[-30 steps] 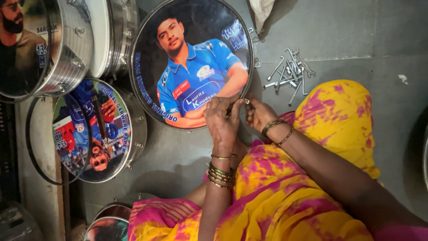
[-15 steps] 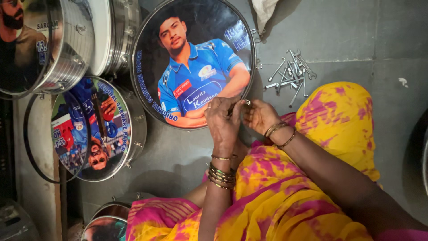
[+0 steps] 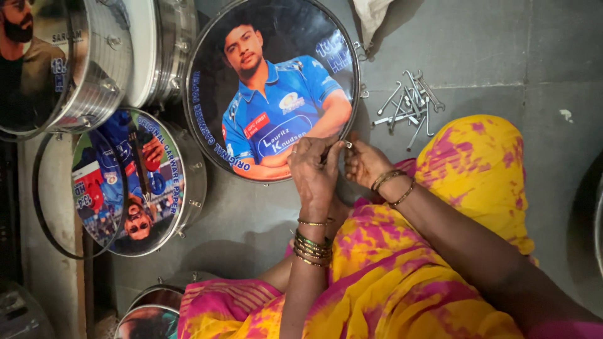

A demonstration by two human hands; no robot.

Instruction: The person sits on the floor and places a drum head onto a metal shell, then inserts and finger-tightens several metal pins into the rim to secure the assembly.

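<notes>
A round drum (image 3: 270, 88) with a printed picture of a person in a blue shirt on its skin lies on the grey floor in front of me. My left hand (image 3: 313, 172) rests on the drum's near rim, fingers closed around a small metal tuning hook. My right hand (image 3: 363, 162) pinches a small metal nut (image 3: 348, 144) at the same spot on the rim. Both wrists wear bangles. My knees, in yellow and pink cloth (image 3: 465, 182), sit just below the drum.
A pile of metal hooks (image 3: 411, 107) lies on the floor to the right of the drum. More printed drums (image 3: 135, 182) and shiny metal shells (image 3: 94, 69) crowd the left side. A white cloth (image 3: 370, 16) hangs at the top.
Both hands have stayed at the drum's near rim, shifting only slightly as the fingers work the hook and nut. The view has drifted a little.
</notes>
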